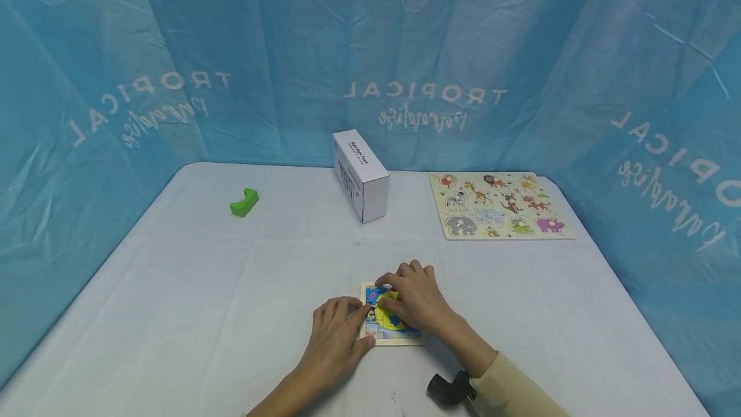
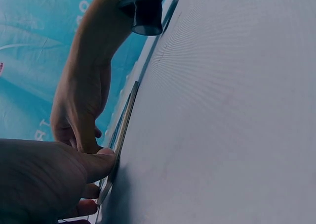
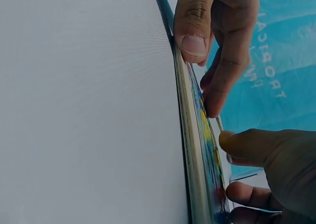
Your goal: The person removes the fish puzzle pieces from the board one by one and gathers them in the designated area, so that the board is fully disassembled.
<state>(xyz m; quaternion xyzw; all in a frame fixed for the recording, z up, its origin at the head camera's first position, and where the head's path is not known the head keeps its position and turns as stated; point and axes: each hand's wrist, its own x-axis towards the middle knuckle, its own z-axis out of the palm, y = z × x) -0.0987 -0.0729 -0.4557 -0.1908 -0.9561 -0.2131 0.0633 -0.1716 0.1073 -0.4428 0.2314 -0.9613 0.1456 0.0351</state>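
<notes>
A small framed puzzle [image 1: 396, 342], yellow and blue, lies flat on the table. At its left side my left hand [image 1: 336, 340] rests, thumb against the near left corner and index finger reaching over the picture. My right hand [image 1: 419, 301] bends over the puzzle from the right, its thumb and index tips spread apart on the picture; no loose piece shows between them. The right wrist view shows the frame's pale edge [image 3: 183, 93], the left thumb [image 3: 193, 41] pressing on it, and the right hand [image 3: 291, 159] touching the picture side. Fingers partly hide the picture.
A white box [image 1: 373, 195] stands at the back middle. An animal peg board [image 1: 498, 208] lies at the back right, and a green block [image 1: 245, 203] at the back left. Blue curtains [image 1: 301, 50] enclose the white table [image 1: 173, 314]. A black device [image 1: 448, 391] is beside the right sleeve.
</notes>
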